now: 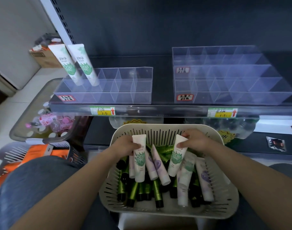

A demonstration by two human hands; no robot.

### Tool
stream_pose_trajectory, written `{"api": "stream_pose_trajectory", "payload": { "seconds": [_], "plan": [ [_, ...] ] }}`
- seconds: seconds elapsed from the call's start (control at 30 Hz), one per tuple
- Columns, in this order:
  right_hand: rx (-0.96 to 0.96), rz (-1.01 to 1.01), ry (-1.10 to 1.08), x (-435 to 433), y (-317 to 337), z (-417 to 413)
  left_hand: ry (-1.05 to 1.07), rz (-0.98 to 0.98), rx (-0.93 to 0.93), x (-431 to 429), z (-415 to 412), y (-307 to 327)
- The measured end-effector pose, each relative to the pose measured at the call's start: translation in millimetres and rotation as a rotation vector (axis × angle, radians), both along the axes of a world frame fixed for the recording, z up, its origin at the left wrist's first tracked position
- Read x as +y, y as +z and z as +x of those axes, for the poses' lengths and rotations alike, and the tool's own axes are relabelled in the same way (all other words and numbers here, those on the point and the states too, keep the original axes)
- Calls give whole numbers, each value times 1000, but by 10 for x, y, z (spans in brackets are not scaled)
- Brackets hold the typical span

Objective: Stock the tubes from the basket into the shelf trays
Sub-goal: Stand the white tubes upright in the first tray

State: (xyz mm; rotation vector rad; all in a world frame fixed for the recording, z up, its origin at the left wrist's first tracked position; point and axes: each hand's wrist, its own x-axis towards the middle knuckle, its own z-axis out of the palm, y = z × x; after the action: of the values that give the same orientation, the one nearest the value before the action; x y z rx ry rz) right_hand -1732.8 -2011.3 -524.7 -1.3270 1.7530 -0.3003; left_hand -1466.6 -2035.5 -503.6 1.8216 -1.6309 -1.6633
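Tubes (pixel 183 180) lie heaped in the white slotted basket (pixel 158 126), which sits near, just below the front rail of the shelf (pixel 158 111). There is open air between the basket's far rim and the trays above. On the shelf, the left tray (pixel 125 97) and the tiered right tray (pixel 233 97) stand apart with a dark gap between them, and their clear compartments open upward. Two standing tubes (pixel 83 63), white with green print, lean side by side in compartments at the left end of the left tray.

Left of the basket sits a grey bin (pixel 20 130) of pink-labelled bottles, with a slotted crate (pixel 12 155) of orange packs nearer and a cardboard box (pixel 42 58) farther off. A small packet (pixel 275 144) lies on the lower shelf at right. Yellow price tags (pixel 102 111) are fixed to the rail.

The left grip (pixel 125 145) is curled round the upper part of a leaf-printed tube (pixel 139 161), crimped end far, cap pointing near and down. The right grip (pixel 194 140) pinches the crimped end of a matching tube (pixel 176 158). Both tubes slant over the heap of green black-capped tubes (pixel 156 188) and lilac tubes (pixel 205 178).
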Motion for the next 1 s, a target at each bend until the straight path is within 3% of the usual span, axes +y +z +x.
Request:
{"api": "stream_pose_trajectory", "payload": {
  "seconds": [0.17,0.33,0.67,1.0],
  "plan": [
    [71,-72,88,-34,307,167,3,-123,33,-1,119,185],
    [6,-111,123,-117,666,352,-21,-222,-50,-51,253,395],
    [-113,-270,133,-289,1226,806,50,-314,21,-103,472,909],
    [-98,-413,221,-531,1743,1232,119,-460,47,-300,767,1420]
  ]
}}
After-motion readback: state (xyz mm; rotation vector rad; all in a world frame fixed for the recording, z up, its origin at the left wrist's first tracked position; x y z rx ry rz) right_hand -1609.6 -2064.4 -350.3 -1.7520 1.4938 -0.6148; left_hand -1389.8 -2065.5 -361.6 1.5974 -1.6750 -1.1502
